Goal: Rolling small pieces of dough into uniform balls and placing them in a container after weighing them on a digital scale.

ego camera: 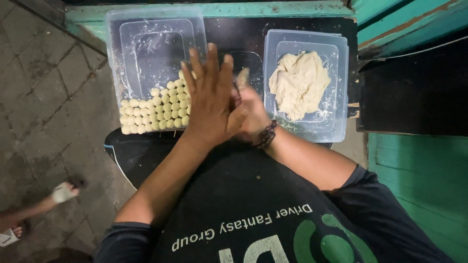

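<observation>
Left hand (210, 100) flat, fingers spread, pressed over right hand (251, 109), contents hidden, above black worktop (234, 36), clear plastic tub of small pale dough balls (158, 109) just left, clear tub of pale dough lump (300, 83) right.

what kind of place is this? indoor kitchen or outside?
Probably an outdoor, street-side food prep spot, not an indoor kitchen. Cues: paved stone ground, a worn teal-painted wooden bench, and clear plastic tubs, one with rows of small dough balls, one with a dough lump.
</observation>
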